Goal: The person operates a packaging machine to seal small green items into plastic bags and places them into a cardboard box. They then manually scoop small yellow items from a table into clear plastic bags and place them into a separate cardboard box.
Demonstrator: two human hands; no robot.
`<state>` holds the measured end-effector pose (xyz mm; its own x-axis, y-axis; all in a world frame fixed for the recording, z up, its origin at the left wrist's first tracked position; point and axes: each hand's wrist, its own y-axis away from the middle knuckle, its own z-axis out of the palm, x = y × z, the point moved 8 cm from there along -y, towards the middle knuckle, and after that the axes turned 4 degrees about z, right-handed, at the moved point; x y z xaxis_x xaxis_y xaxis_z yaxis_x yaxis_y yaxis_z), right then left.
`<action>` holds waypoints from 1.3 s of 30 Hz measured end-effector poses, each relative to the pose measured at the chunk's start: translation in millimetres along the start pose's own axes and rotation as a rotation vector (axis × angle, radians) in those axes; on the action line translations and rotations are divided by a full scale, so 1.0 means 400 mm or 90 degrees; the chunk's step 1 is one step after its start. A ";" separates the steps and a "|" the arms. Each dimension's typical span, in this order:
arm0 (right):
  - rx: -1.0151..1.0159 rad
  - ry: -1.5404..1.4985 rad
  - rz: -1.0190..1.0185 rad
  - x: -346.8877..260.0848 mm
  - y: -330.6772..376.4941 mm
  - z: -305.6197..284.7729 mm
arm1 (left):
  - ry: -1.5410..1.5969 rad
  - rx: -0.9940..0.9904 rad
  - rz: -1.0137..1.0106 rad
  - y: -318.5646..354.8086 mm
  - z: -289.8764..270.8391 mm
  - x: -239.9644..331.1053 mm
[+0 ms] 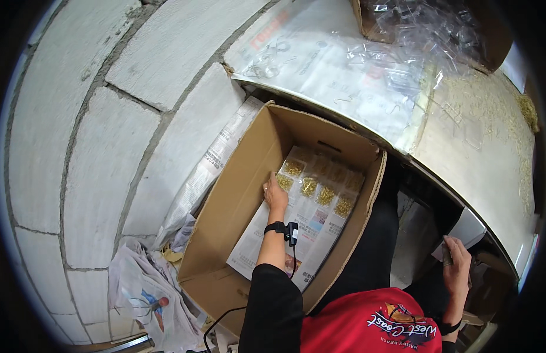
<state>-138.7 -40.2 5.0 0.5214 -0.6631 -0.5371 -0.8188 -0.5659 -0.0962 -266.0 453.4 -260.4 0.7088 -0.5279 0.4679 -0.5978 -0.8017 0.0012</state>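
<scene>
Left hand: My left hand [275,194] reaches deep into the open cardboard box [226,212], fingers stretched flat and loosely spread, the tips pressing on the nearest small clear bag [284,182] at the left end of a row. Nothing is pinched; the hand rests on top, which I read as settling the bag into line.

Bags: Small clear bags of gold-coloured bits [318,185] lie side by side in rows against the far wall of the box, flat and touching, most likely so each layer packs evenly.

Lining: A sheet of newspaper [285,235] covers the box floor beneath the bags, apparently as a liner between layers.

Wrist: A black strap with a small device [283,229] sits on the left wrist, a cable trailing down the forearm.

Right hand: My right hand [456,265] is low at the right, under the edge of the worktable [479,176], fingers curled around something small and dark; I cannot tell what it is.

Worktable: More newspaper and a heap of empty clear bags [414,35] cover its top, with loose gold-coloured bits scattered near the right edge, within reach.

Box: It stands on the floor between a white block wall [79,147] and my knees, flaps open, tilted toward me.
</scene>
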 end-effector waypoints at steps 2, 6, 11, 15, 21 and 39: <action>0.000 0.001 0.001 0.002 0.000 0.001 | -0.001 0.018 0.019 -0.003 0.009 -0.006; 0.011 -0.002 0.002 0.001 0.002 -0.013 | -0.007 0.056 0.134 0.001 0.030 0.010; 0.025 0.061 -0.081 -0.005 -0.017 -0.049 | 0.044 0.102 0.121 0.035 0.025 -0.005; 0.169 0.131 -0.112 0.028 -0.016 -0.178 | 0.062 0.238 0.185 0.025 -0.132 0.135; 0.344 0.274 0.143 0.449 -0.148 -0.474 | 0.410 0.065 0.379 0.054 -0.372 0.667; 0.010 0.249 0.213 0.458 -0.221 -0.282 | 0.693 -0.195 0.195 0.143 -0.202 1.157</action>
<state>56.2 -167.0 9.4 0.2789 -0.9418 -0.1875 -0.9581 -0.2863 0.0130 -2.2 186.1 27.7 -0.0858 -0.0500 0.9951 -0.8582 -0.5036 -0.0993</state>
